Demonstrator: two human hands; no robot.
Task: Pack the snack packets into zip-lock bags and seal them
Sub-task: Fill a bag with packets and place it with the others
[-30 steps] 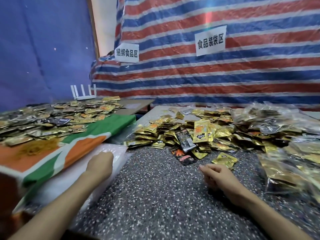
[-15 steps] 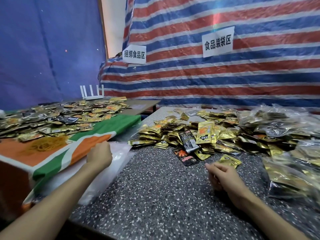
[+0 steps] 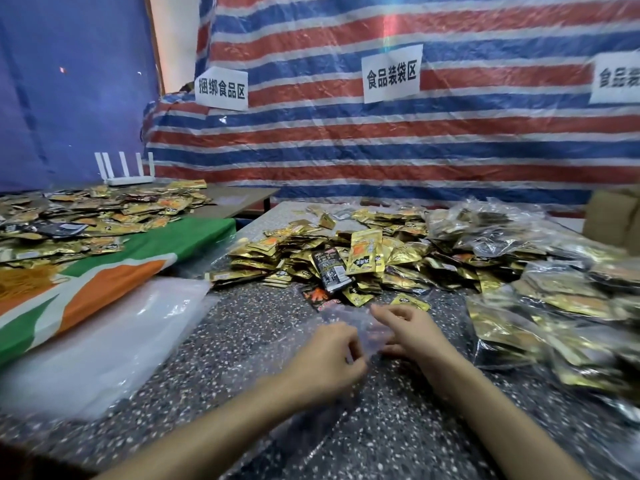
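Two hands meet low over the speckled worktop (image 3: pixel 242 344). The left hand (image 3: pixel 325 358), fingers curled, pinches one edge of a clear zip-lock bag (image 3: pixel 346 318). The right hand (image 3: pixel 412 336), just beside it, grips the other edge with curled fingers. The bag is blurred between them. Just beyond both hands lies a heap of gold snack packets (image 3: pixel 367 254). A stack of empty bags (image 3: pixel 114 334) lies well left of the left hand, and filled bags (image 3: pixel 554 306) pile up right of the right hand.

snack packets (image 3: pixel 365 252): glossy gold foil | zip-lock bag (image 3: pixel 343 319): clear plastic | table (image 3: pixel 242 336): speckled, matt
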